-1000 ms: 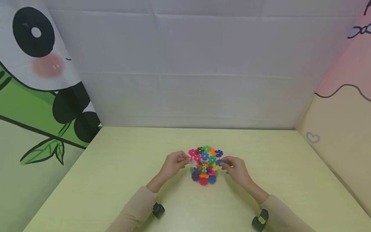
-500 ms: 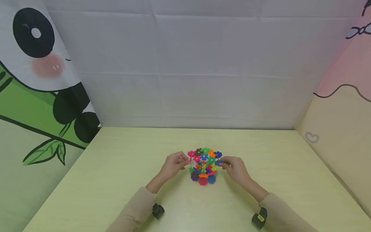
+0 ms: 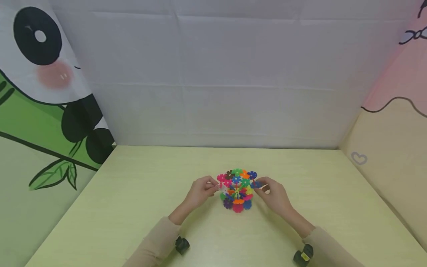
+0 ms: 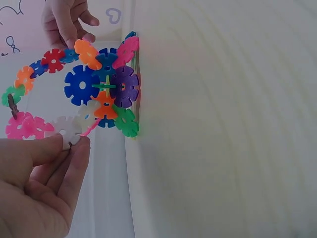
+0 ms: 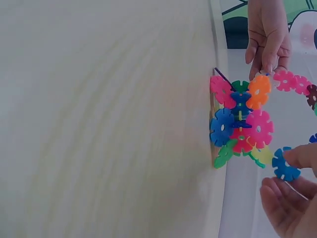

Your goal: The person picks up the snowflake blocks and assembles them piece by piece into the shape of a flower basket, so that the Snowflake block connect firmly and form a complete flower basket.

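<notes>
A build of colourful plastic snowflake discs stands on the table, with a rounded lower body and a chain of discs looping out from it. My left hand is at its left side. Thumb and fingertips there pinch a whitish snowflake disc, which adjoins two pink discs of the chain. On the opposite side, my right hand holds a blue snowflake disc, thumb over its face and fingertips at its lower edge. A yellow disc of the body lies beside that blue one. Parts of both hands' fingers are hidden.
The pale yellow table ends at a white back wall. A printed panel stands on the left and a pink and cream one on the right. Small black cameras are worn at both wrists.
The disc build has shifted slightly to the right. My right hand has moved a little right too, its thumb and index finger now further apart around the blue disc. The left hand still pinches the whitish disc.
</notes>
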Demonstrator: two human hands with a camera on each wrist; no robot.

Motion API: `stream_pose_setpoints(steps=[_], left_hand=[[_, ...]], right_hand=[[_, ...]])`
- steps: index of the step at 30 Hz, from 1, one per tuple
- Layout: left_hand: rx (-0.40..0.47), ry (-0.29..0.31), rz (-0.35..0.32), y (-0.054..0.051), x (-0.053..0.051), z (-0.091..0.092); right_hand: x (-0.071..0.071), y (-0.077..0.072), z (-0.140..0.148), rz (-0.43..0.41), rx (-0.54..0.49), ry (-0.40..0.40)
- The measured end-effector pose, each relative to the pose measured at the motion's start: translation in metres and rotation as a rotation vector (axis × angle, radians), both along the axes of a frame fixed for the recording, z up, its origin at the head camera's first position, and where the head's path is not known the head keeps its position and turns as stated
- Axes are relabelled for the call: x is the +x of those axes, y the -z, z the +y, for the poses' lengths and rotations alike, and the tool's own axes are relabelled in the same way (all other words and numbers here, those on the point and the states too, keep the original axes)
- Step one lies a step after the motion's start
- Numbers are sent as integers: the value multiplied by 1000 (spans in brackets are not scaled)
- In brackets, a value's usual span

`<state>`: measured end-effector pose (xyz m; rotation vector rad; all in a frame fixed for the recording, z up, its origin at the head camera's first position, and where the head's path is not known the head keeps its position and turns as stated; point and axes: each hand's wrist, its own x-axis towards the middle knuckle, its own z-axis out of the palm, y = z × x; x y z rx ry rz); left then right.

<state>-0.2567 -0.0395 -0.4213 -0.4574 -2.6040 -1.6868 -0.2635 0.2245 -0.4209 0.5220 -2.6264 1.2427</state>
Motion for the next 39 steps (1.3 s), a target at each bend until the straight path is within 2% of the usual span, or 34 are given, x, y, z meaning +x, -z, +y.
stream_pose_setpoints(steps=[4, 8, 11, 17, 24, 29, 39], left_hand=[[-17, -12, 14, 0, 0, 2], [-9, -20, 17, 0, 0, 2], [-7, -21, 21, 0, -1, 3], [-17, -37, 7, 1, -1, 3], [-5, -33, -9, 1, -1, 4], [2, -28, -14, 2, -1, 4], [-14, -38, -31, 3, -2, 2]], right_hand=[[9, -1, 2, 25, -62, 67], [11, 0, 2, 75, -80, 51], [6, 2, 4, 105, -72, 42], [-10, 4, 9, 18, -62, -64], [-27, 3, 12, 39, -70, -75], [-28, 5, 11, -6, -60, -112], [-27, 8, 12, -43, -58, -154]])
